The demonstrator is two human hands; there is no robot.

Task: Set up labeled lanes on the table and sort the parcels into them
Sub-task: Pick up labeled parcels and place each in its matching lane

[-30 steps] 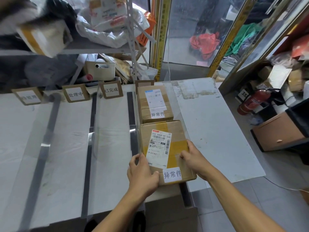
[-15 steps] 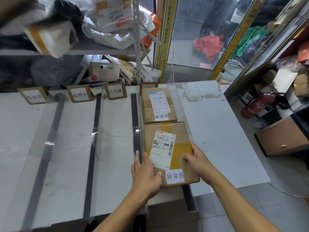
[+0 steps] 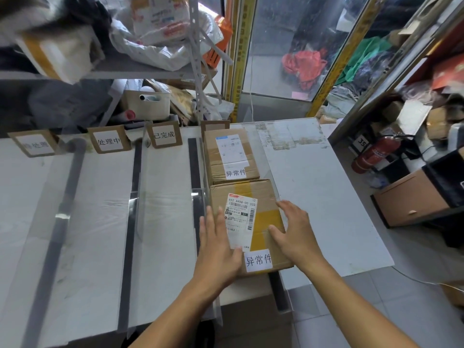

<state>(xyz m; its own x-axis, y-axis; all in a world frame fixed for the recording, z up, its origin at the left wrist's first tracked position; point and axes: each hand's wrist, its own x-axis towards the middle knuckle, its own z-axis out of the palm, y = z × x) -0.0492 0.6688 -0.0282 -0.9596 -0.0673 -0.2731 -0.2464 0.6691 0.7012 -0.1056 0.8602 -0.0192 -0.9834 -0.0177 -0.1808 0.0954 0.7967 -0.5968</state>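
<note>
Two cardboard parcels lie end to end in the rightmost lane of the white table (image 3: 326,197). The near parcel (image 3: 266,197) carries a barcode label, yellow tape and a white tag. My left hand (image 3: 217,249) rests flat on its left side with fingers straight. My right hand (image 3: 293,232) lies on its right side, fingers spread and relaxed. The far parcel (image 3: 231,154) sits just behind it, touching or nearly so. Dark tape strips (image 3: 194,169) divide the lanes, and cardboard label cards (image 3: 164,134) stand at the far end.
A metal shelf (image 3: 150,69) stuffed with bags and parcels rises behind the table. A red fire extinguisher (image 3: 374,154) and a brown cabinet (image 3: 411,197) stand on the floor to the right. The table's near edge is close to the near parcel.
Both hands have slid forward over the near parcel, from holding its near corners to lying flat on its top. The parcel has been pushed a little farther up the lane.
</note>
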